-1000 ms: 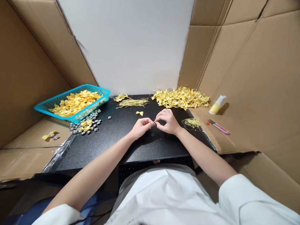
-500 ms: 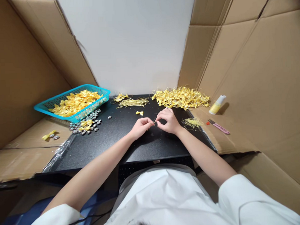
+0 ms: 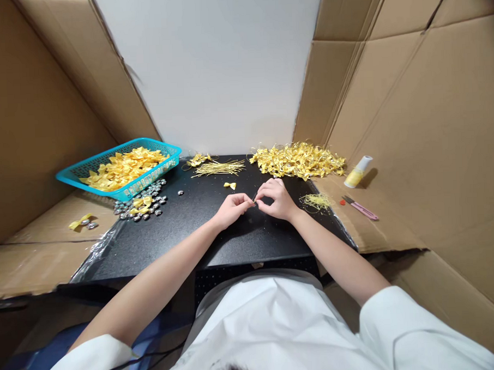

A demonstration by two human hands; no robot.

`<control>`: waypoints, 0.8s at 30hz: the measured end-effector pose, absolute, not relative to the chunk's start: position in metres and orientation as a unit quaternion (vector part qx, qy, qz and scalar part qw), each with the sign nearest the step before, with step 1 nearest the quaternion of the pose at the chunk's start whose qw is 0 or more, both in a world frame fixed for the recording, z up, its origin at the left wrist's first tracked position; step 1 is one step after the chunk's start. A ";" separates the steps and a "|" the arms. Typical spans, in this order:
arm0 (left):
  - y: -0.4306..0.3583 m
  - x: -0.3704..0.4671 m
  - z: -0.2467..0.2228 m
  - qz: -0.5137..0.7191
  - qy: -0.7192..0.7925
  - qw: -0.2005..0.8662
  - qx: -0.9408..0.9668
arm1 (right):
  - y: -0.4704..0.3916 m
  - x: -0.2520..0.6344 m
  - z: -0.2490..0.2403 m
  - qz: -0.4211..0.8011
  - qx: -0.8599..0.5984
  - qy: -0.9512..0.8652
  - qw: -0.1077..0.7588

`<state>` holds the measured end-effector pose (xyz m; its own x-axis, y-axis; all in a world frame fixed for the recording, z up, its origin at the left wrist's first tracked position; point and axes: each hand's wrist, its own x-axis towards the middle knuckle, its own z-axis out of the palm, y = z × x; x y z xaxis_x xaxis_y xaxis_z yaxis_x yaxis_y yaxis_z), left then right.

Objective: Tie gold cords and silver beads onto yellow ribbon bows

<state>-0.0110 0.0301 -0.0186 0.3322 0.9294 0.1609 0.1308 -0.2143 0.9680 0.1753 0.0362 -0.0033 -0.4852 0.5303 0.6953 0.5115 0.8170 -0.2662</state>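
My left hand [image 3: 234, 208] and my right hand [image 3: 277, 199] meet tip to tip over the middle of the black table [image 3: 168, 248]. Both are closed in a pinch on a short bit of thin yellow cord [image 3: 255, 201], mostly hidden by the fingers. Just beyond my left hand lies a single yellow ribbon bow [image 3: 230, 185]. Farther back is a bundle of straight yellow cords [image 3: 219, 168], with a few bows with cord loops [image 3: 198, 160] behind its left end.
At left, a blue basket [image 3: 174, 151] holds yellow bows, near scattered silver domed buttons [image 3: 158, 213]. A heap of corded bows [image 3: 299, 160] lies back right. Cord scraps [image 3: 316, 202], pink-handled snips [image 3: 360, 208] and a thread cone [image 3: 358, 172] are at right. Cardboard walls [image 3: 433, 144] stand around.
My hands stay almost in place at the cord, with only a slight shift of the right fingers. Everything else on the table lies as before.
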 end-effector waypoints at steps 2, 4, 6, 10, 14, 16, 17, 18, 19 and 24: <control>0.030 -0.011 -0.018 0.414 0.405 0.479 0.660 | 0.036 0.175 -0.003 0.009 -0.302 -0.861 0.410; 0.030 -0.011 -0.018 0.414 0.409 0.474 0.660 | 0.037 0.176 -0.003 0.008 -0.307 -0.859 0.410; 0.030 -0.011 -0.018 0.416 0.414 0.471 0.659 | 0.038 0.177 -0.002 0.007 -0.318 -0.854 0.413; 0.030 -0.011 -0.018 0.419 0.418 0.475 0.651 | 0.038 0.180 -0.001 0.008 -0.330 -0.844 0.423; 0.030 -0.011 -0.017 0.419 0.413 0.478 0.652 | 0.037 0.178 -0.002 0.028 -0.317 -0.856 0.407; 0.030 -0.011 -0.018 0.418 0.411 0.479 0.654 | 0.037 0.176 -0.003 0.035 -0.312 -0.863 0.397; 0.030 -0.011 -0.018 0.416 0.411 0.479 0.655 | 0.037 0.175 -0.003 0.036 -0.311 -0.865 0.393; 0.030 -0.011 -0.018 0.414 0.412 0.478 0.657 | 0.037 0.175 -0.004 0.038 -0.310 -0.866 0.390; 0.030 -0.011 -0.018 0.412 0.413 0.476 0.658 | 0.037 0.174 -0.004 0.038 -0.309 -0.867 0.389; 0.031 -0.011 -0.020 0.408 0.416 0.463 0.668 | 0.038 0.173 -0.005 0.039 -0.312 -0.864 0.393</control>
<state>-0.0111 0.0309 -0.0200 0.3211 0.9335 0.1595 0.1786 -0.2250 0.9578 0.1734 0.0376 -0.0046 -0.4959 0.5696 0.6555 0.5083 0.8024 -0.3127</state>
